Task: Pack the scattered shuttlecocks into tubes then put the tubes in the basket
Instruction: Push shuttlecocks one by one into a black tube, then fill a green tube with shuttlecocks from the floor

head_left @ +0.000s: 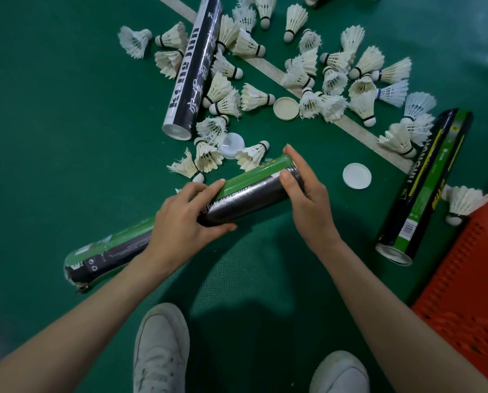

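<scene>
- Head view, looking down: both hands hold one green-and-black shuttlecock tube (251,191), which slants from lower left to upper right over the green court floor (67,137).
- Left hand (184,219) is wrapped round the tube's middle, fingers curled over the top and thumb along the near side.
- Right hand (308,194) clasps the tube's far end, with the thumb pressed on the black side and the fingers curved over the rim; whether that end is capped cannot be told.
- Whether the tube rests on the floor or is lifted cannot be told.
- Scattered shuttlecocks (308,69) lie beyond the hands, on and around the pale court line (359,131).
- A black tube (193,69) lies among them at upper left, its open end toward the person.
- A second green-and-black tube (424,188) lies at right, just beside the red basket (469,279).
- Three loose lids lie on the floor: a cream lid (286,108), a white lid (357,175) and a translucent lid (231,145).
- Two white shoes (160,350) show at the bottom edge.
</scene>
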A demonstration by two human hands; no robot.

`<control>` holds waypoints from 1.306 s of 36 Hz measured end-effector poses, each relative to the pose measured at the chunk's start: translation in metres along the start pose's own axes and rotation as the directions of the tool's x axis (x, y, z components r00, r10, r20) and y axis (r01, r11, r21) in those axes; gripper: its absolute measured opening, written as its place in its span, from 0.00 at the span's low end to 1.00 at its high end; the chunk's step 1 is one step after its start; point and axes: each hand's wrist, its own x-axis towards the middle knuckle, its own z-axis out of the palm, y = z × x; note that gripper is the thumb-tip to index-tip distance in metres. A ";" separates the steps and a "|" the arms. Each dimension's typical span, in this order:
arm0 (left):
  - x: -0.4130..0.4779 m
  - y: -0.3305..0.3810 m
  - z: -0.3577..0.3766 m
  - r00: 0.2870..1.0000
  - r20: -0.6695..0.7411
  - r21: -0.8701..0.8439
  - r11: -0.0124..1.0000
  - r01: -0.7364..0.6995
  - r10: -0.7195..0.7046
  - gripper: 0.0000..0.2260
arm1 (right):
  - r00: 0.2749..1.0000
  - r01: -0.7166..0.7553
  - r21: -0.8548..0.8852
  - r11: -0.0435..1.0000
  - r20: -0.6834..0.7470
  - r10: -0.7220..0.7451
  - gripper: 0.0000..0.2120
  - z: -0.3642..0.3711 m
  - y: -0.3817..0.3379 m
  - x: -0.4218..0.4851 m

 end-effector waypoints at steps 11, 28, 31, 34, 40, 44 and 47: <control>0.001 0.009 0.005 0.986 0.096 -0.006 0.990 0.138 -0.137 0.36 | 0.995 -0.058 0.005 0.998 0.078 0.058 0.22 0.007 0.013 0.016; 0.019 0.016 -0.006 0.918 0.376 -0.478 0.824 0.305 -0.122 0.26 | 0.997 0.060 0.091 0.994 0.035 -0.063 0.15 -0.014 -0.004 0.028; 0.016 0.020 0.002 0.926 0.347 -0.443 0.844 0.303 -0.150 0.34 | 0.999 0.034 0.122 0.992 0.015 -0.036 0.13 -0.015 -0.005 0.033; 0.017 0.027 0.008 0.931 0.341 -0.329 0.912 0.244 -0.126 0.30 | 0.998 -0.020 0.076 0.997 0.054 0.016 0.13 -0.020 0.002 0.039; 0.058 0.056 0.027 0.912 0.391 0.081 0.991 0.102 -0.126 0.30 | 0.912 -0.340 0.155 0.928 -0.186 0.365 0.29 -0.027 0.044 0.044; 0.094 0.071 0.049 0.919 0.355 0.075 0.985 0.157 -0.173 0.32 | 0.865 -0.432 0.274 0.859 -0.145 0.481 0.28 -0.029 0.052 0.043; 0.113 0.078 0.064 0.889 0.426 -0.092 0.970 0.227 -0.168 0.31 | 0.857 -0.465 0.350 0.813 -0.053 0.513 0.23 -0.031 0.047 0.048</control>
